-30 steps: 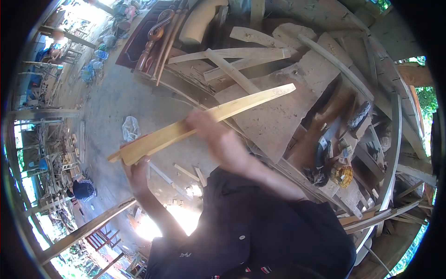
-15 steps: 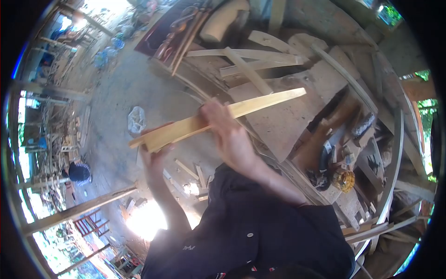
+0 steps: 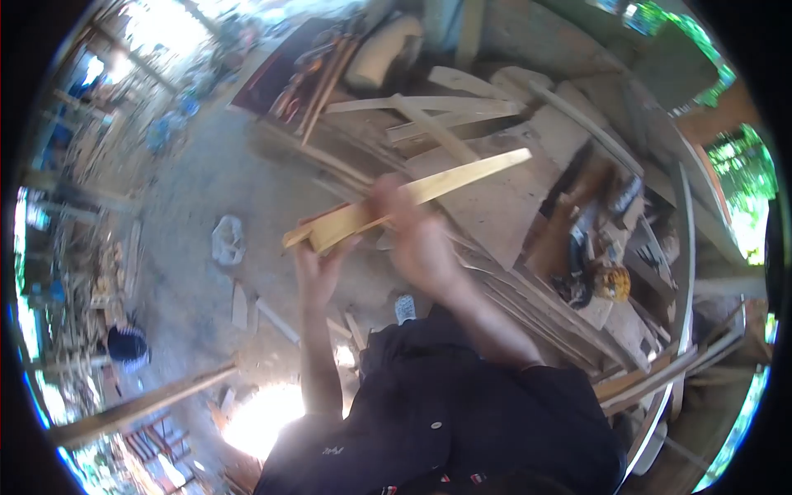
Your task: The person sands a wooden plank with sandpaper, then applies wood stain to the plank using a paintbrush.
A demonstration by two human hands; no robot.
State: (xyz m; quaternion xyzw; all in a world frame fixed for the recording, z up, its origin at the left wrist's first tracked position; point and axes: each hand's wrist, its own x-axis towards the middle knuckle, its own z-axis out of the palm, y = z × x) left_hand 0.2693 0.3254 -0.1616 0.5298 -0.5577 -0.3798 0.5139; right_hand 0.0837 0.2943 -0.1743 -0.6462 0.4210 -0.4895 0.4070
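A long pale wooden piece (image 3: 466,176), narrowing toward its far right end, is held up in front of my body. My left hand (image 3: 320,266) grips its near left end from below, with fingers wrapped around the edges. Over its middle, my right hand (image 3: 419,239) is closed on the wood, its fingers blurred. Beyond the piece's tip, the dusty workbench (image 3: 487,210) carries several cut wooden strips (image 3: 450,106).
A yellow round container (image 3: 612,283) stands among tools and scraps on the bench at right. A white plastic bag (image 3: 228,240) lies on the floor at left. A person (image 3: 128,346) is at far left, near a wooden beam (image 3: 148,400).
My left hand and the near end of the wood have shifted right, closer to my right hand. The view has moved slightly, and a shoe now shows below my hands.
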